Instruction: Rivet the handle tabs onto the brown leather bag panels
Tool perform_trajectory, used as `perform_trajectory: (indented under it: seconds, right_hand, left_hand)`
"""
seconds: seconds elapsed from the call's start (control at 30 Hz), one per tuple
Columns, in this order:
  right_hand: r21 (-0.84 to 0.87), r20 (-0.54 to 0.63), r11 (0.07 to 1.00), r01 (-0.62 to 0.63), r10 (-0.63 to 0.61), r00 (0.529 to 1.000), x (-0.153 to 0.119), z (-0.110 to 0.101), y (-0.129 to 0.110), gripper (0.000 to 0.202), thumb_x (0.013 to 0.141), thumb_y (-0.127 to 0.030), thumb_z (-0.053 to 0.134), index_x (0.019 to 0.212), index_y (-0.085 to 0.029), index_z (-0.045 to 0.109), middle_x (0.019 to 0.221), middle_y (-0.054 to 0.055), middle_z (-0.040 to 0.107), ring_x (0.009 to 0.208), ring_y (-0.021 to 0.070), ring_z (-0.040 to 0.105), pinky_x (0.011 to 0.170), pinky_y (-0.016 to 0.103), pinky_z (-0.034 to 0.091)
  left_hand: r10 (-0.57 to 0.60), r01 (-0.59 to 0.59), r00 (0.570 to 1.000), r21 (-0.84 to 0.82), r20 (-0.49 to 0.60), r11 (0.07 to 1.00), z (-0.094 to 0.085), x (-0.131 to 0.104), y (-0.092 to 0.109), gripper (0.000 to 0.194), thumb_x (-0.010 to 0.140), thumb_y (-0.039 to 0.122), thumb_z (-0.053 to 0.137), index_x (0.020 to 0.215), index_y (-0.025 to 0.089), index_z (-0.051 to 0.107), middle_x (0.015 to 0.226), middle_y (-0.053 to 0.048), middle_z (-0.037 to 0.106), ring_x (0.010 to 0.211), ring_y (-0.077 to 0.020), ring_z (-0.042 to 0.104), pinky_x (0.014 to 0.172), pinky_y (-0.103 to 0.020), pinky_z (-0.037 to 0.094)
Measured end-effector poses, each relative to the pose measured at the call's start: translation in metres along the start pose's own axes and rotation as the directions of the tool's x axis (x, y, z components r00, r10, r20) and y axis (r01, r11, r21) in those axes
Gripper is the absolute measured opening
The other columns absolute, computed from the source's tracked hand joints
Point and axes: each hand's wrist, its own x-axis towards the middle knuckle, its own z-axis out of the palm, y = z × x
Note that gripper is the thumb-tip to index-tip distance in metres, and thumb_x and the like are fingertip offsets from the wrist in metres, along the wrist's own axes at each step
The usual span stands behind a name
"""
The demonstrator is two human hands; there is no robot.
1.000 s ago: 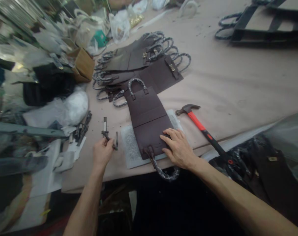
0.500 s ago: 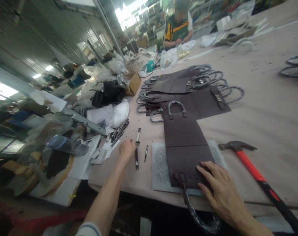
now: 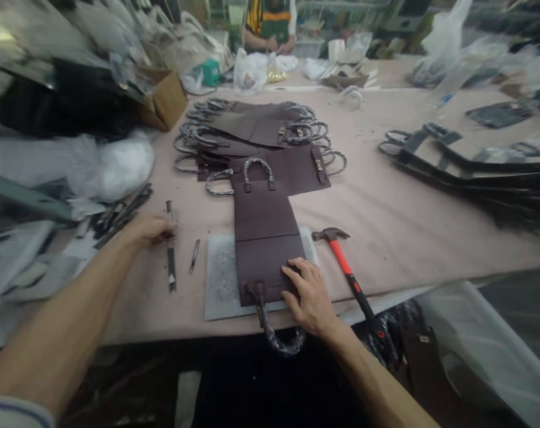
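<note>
My right hand lies spread on the lower part of a dark brown leather bag panel. The panel rests on a grey slab, and its plastic-wrapped near handle hangs over the table edge. To the left, my left hand has its fingertips pinched together over a narrow dark strip; whatever they grip is too small to make out. Between this hand and the slab lies a slim metal tool. A claw hammer with a red and black handle lies right of the slab.
Behind the panel is a pile of similar brown bag panels with wrapped handles. More dark bag pieces are stacked at right. A cardboard box and plastic bags crowd the left. Across the table is a person.
The view has swung right and levelled, bringing the right-hand stack into sight. My right hand stays on the panel, and my left hand remains at the dark strip.
</note>
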Motion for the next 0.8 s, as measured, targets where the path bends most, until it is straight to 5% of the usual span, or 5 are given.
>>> perform_trajectory:
  seconds: [0.17,0.3,0.4,0.53,0.8]
  right_hand:
    - [-0.009,-0.025,0.998,0.057,-0.058,0.998,0.004,0.003,0.004,0.044,0.094,-0.029,0.058,0.136,-0.018,0.056,0.144,0.016,0.048,0.137,0.0350,0.039,0.115,0.062,0.033]
    - [-0.028,-0.015,0.999,0.042,-0.043,0.999,0.004,0.002,-0.001,0.043,0.094,-0.029,0.059,0.135,-0.017,0.056,0.144,0.016,0.048,0.137,0.0342,0.039,0.116,0.059,0.034]
    - [-0.031,-0.010,0.999,0.045,-0.045,0.999,0.004,0.003,0.000,0.044,0.094,-0.029,0.058,0.135,-0.017,0.056,0.144,0.016,0.048,0.137,0.0336,0.039,0.116,0.058,0.034]
    - [-0.042,-0.047,0.992,0.118,-0.120,0.992,0.003,0.003,0.004,0.042,0.097,-0.034,0.054,0.135,-0.017,0.055,0.142,0.016,0.050,0.135,0.0340,0.043,0.112,0.058,0.039]
    - [-0.163,-0.142,0.959,0.233,-0.256,0.956,0.014,0.016,0.026,0.041,0.101,-0.044,0.046,0.133,-0.020,0.055,0.136,0.014,0.055,0.123,0.0357,0.054,0.097,0.056,0.048]
  left_hand:
    - [-0.018,0.008,0.996,-0.119,-0.084,0.993,-0.026,-0.027,-0.026,0.035,0.063,0.043,0.090,0.065,0.018,0.065,0.070,-0.006,0.067,0.062,-0.0218,0.062,0.055,-0.035,0.053]
    - [-0.012,-0.014,0.987,-0.163,-0.157,0.987,-0.044,-0.040,-0.052,0.032,0.066,0.038,0.089,0.066,0.017,0.066,0.062,-0.003,0.064,0.059,-0.0223,0.061,0.047,-0.029,0.047]
    - [0.006,-0.006,0.987,0.003,-0.158,1.000,-0.048,-0.055,-0.063,0.024,0.072,0.030,0.085,0.067,0.015,0.067,0.059,-0.002,0.064,0.055,-0.0211,0.059,0.043,-0.025,0.043]
    - [-0.058,0.073,0.997,0.401,-0.050,0.913,-0.051,-0.090,-0.052,0.020,0.084,0.026,0.072,0.068,0.015,0.068,0.059,-0.003,0.064,0.054,-0.0195,0.059,0.047,-0.026,0.043]
    - [-0.020,0.103,0.990,0.617,-0.140,0.780,-0.043,-0.099,-0.043,0.016,0.079,0.031,0.074,0.074,0.017,0.073,0.085,-0.013,0.074,0.091,-0.0305,0.071,0.075,-0.032,0.051]
